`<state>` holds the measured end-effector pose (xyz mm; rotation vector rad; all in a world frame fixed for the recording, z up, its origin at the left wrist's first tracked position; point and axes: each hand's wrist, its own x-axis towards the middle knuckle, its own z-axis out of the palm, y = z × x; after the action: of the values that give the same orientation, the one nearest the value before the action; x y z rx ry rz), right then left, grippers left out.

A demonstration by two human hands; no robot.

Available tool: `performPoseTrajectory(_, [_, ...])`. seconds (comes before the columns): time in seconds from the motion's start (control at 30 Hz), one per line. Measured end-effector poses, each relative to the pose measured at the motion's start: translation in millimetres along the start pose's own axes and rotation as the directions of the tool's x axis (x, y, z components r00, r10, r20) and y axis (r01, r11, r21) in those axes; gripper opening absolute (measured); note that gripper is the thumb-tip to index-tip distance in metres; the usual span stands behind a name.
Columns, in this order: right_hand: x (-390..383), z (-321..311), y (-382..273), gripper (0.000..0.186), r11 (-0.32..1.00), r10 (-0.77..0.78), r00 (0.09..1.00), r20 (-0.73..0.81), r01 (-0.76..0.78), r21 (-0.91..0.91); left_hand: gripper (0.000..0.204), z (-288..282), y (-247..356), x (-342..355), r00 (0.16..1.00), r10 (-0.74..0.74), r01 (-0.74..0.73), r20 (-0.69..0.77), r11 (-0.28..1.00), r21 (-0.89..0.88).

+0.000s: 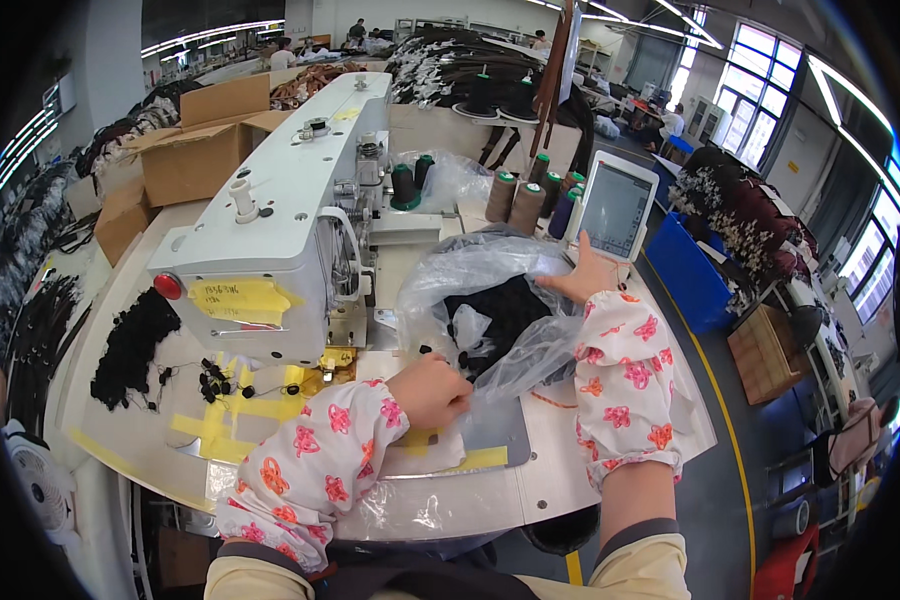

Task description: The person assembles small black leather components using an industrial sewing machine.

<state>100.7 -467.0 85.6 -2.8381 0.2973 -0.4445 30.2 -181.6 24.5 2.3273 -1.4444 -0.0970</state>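
A clear plastic bag (425, 290) lies with its mouth wide on the sewing table, holding a heap of small black pieces (515, 312). My left hand (430, 390) is closed at the near left side of the bag; whatever its fingers hold is hidden, and a small black piece shows just beyond it. My right hand (574, 276) rests with spread fingers on the bag's far right rim, close to a tablet (615, 208). A white sewing machine (260, 235) stands to the left of the bag.
Thread cones (526, 207) stand beyond the bag. Black pieces joined by threads (215, 380) and a dark pile (135, 345) lie left of my left arm. Cardboard boxes (195, 160) sit behind the machine. A blue bin (692, 275) stands on the right.
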Motion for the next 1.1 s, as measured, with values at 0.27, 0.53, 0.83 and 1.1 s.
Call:
performPoseTrajectory(0.27, [34,32,37,0.049,0.996,0.006,0.991,-0.132,0.007,0.09,0.038,-6,-15,4,0.804,-0.373,0.167,-0.464,0.89,-0.425])
performPoseTrajectory(0.53, [39,-16,-29,0.023,0.671,0.037,0.916,-0.4,0.273,0.689,0.052,17,-26,12,0.782,-0.307,0.346,-0.542,0.938,-0.033])
performPoseTrajectory(0.83, [49,-26,-64,0.019,0.736,-0.074,0.868,-0.491,0.38,0.56,0.073,21,-21,16,0.776,-0.224,0.281,-0.59,0.96,0.005])
performPoseTrajectory(1.1, [42,-9,-71,0.023,0.688,-0.157,0.863,-0.48,0.444,0.574,0.095,30,-23,16,0.77,-0.197,0.239,-0.607,0.971,-0.012])
